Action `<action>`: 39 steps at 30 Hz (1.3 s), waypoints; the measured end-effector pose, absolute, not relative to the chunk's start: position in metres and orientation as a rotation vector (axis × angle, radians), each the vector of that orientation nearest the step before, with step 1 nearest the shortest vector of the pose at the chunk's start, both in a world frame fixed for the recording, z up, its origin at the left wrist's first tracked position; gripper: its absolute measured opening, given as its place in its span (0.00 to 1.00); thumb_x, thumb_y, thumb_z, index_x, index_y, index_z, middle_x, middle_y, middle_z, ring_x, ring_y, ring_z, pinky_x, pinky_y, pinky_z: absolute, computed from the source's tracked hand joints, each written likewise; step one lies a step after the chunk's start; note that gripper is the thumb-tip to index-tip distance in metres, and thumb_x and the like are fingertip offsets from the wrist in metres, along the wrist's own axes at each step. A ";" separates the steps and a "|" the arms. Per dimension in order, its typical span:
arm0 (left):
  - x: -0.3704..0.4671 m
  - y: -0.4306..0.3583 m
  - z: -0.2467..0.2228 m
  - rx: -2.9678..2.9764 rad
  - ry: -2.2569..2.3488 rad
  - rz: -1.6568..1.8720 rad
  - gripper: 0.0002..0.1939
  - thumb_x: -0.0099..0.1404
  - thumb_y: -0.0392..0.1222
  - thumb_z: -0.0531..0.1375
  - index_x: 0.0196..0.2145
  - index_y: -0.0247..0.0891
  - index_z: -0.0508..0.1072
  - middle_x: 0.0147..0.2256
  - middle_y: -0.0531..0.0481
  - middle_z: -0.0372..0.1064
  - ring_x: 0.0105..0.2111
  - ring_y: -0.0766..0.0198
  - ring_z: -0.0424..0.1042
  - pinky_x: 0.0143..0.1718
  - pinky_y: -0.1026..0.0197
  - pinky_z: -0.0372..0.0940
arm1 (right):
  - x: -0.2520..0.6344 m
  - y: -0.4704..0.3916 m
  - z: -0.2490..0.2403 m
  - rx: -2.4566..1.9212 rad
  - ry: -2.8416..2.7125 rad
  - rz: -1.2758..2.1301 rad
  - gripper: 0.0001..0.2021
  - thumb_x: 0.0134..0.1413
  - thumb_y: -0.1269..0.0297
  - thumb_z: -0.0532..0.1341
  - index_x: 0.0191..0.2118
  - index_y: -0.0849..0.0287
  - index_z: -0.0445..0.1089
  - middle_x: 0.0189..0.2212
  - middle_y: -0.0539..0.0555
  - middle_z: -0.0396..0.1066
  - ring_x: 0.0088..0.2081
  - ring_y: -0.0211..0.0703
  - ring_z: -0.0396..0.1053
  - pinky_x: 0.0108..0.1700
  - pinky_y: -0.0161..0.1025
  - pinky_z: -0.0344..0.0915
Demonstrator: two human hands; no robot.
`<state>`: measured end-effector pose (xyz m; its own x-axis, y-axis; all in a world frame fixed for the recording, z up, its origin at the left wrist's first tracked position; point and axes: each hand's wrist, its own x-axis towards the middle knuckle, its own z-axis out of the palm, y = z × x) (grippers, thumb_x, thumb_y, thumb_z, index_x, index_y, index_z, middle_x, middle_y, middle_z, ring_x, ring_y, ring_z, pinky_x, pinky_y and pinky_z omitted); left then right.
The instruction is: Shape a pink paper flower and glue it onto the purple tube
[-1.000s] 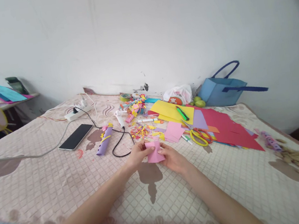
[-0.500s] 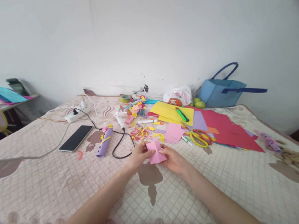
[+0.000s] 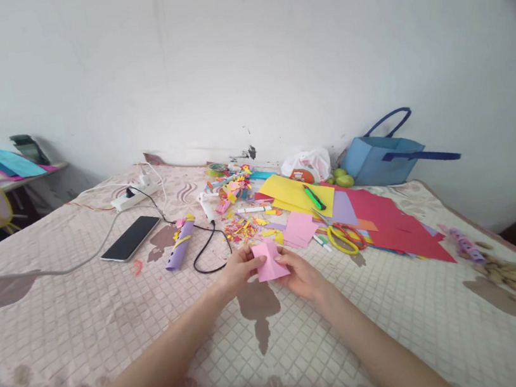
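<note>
A small pink paper piece (image 3: 269,262) is held between both of my hands just above the patterned bed cover (image 3: 110,304). My left hand (image 3: 237,270) pinches its left edge. My right hand (image 3: 300,273) grips its right and lower edge. Just beyond the hands lie a stack of pink paper pieces (image 3: 300,228) and a heap of coloured paper scraps (image 3: 243,226). Yellow-handled scissors (image 3: 342,237) lie to the right of my right hand.
Red sheets (image 3: 391,219), a yellow sheet (image 3: 293,191) with a green marker (image 3: 315,197), a purple paper roll (image 3: 179,243), a black cable (image 3: 208,245), a phone (image 3: 130,237), a power strip (image 3: 136,196), a blue bag (image 3: 384,153).
The pink paper piece has tilted and shifted slightly between my fingers; both hands stay in nearly the same place.
</note>
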<state>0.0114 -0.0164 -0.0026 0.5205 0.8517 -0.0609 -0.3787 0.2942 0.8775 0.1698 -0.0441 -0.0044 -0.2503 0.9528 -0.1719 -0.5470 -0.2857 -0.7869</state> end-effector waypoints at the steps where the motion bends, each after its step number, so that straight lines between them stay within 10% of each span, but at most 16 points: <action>1: 0.011 -0.016 -0.004 0.953 0.598 0.882 0.16 0.49 0.40 0.66 0.35 0.32 0.69 0.33 0.47 0.70 0.31 0.66 0.69 0.35 0.62 0.62 | 0.169 -0.045 -0.004 -0.796 -0.725 1.763 0.14 0.40 0.73 0.61 0.38 0.58 0.68 0.32 0.50 0.71 0.31 0.37 0.68 0.34 0.34 0.65; 17: 0.012 -0.013 0.004 0.667 0.577 0.930 0.13 0.50 0.33 0.64 0.36 0.31 0.72 0.32 0.44 0.73 0.28 0.67 0.71 0.35 0.64 0.65 | 0.161 -0.054 0.010 -0.782 -0.967 1.508 0.25 0.43 0.67 0.63 0.49 0.46 0.57 0.37 0.48 0.68 0.37 0.40 0.68 0.40 0.40 0.65; 39: 0.013 -0.017 0.004 0.796 0.585 0.943 0.17 0.46 0.37 0.67 0.35 0.31 0.72 0.33 0.45 0.73 0.30 0.66 0.71 0.38 0.61 0.64 | 0.167 -0.057 0.009 -1.068 -1.709 0.268 0.08 0.52 0.69 0.56 0.37 0.53 0.70 0.40 0.55 0.63 0.47 0.46 0.61 0.50 0.48 0.60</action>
